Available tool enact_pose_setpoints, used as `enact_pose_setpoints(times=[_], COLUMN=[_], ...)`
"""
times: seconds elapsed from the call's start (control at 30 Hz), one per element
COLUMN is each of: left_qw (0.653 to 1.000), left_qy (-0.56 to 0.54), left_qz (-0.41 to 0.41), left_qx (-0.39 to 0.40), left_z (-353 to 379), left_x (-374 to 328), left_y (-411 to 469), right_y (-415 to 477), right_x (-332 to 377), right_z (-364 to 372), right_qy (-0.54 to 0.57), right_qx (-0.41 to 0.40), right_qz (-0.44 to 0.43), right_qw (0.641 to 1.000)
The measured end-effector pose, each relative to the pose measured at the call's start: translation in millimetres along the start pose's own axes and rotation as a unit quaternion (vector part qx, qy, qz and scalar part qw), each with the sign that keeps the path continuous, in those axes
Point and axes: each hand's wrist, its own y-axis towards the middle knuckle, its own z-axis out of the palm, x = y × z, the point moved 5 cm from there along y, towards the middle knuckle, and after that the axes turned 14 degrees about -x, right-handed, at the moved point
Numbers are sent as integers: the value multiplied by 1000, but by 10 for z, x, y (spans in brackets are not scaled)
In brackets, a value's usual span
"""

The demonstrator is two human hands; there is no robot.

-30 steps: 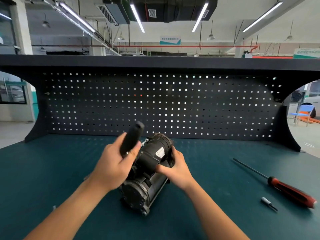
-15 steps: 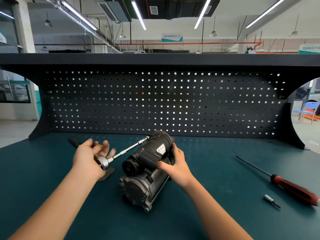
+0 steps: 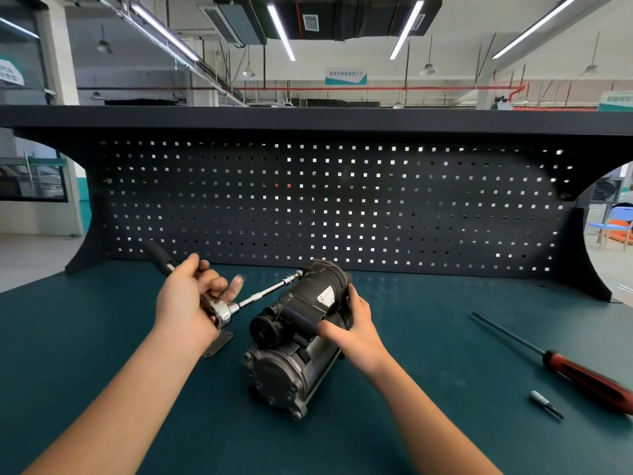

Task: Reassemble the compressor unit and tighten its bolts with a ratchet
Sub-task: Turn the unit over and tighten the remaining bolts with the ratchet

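Note:
A black and grey compressor unit lies on its side in the middle of the green bench top. My right hand grips its black upper housing from the right. My left hand holds the ratchet near its chrome head, fingers curled round the shank, one finger blurred and lifted. The ratchet's black handle points up and to the left. A chrome extension bar runs from the ratchet head to the far end of the compressor.
A long screwdriver with a red and black handle lies at the right. A small bit lies just in front of it. A dark flat plate lies under my left wrist. A black pegboard closes the back.
The ratchet handle swung from upright over the compressor down to the left, then rose slightly again. My left hand followed it. My right hand stayed on the compressor.

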Motion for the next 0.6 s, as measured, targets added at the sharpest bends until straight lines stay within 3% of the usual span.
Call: enact_pose_setpoints(times=[0.1,0.23,0.4,0.5,0.6], left_qw=[999,977,884,826,785], left_qy=[24,109,210,257,316], left_qz=[21,169,366,416,438], left_qx=[28,75,200,281,302], left_z=[17,69,176,189,182], left_x=[-21,-94,-45,56,82], left_y=[-30,-130,-448,-589,-601], right_y=[11,36,74,83,104], right_x=[-12,-22,-21,-17,-15], right_z=[-1,-19,-57,-80,-95], right_qy=[0,-13,-23,-30,-31], right_qx=[2,-6,-15,-1,0], right_qz=[-3,-14,-34,-39,-40], right_qw=[1000,1000,999,999,999])
